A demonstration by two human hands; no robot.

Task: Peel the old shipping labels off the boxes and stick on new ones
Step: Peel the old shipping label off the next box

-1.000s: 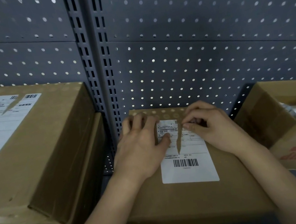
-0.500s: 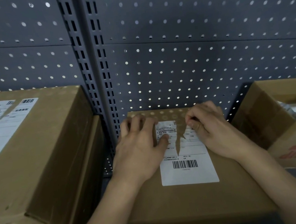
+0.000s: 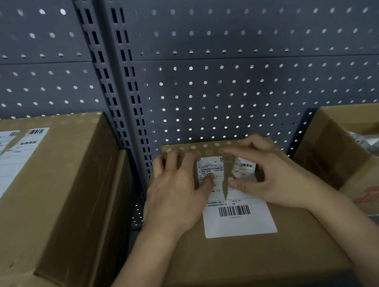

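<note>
Lifted since a moment ago, the torn right flap of the label (image 3: 240,223) curls off the box (image 3: 247,261), pinched between thumb and fingers of the right hand (image 3: 280,179). Beside it, the left hand (image 3: 178,193) presses straight fingers on the left strip. The label runs lengthwise from the wrists, barcode end nearest them, toward the pegboard (image 3: 248,87) just past the fingertips.

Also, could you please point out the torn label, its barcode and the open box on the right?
torn label (image 3: 240,224), head view, blank white lower part.
barcode (image 3: 234,210), head view, middle of the bars.
open box (image 3: 330,156), head view, left wall.
</note>
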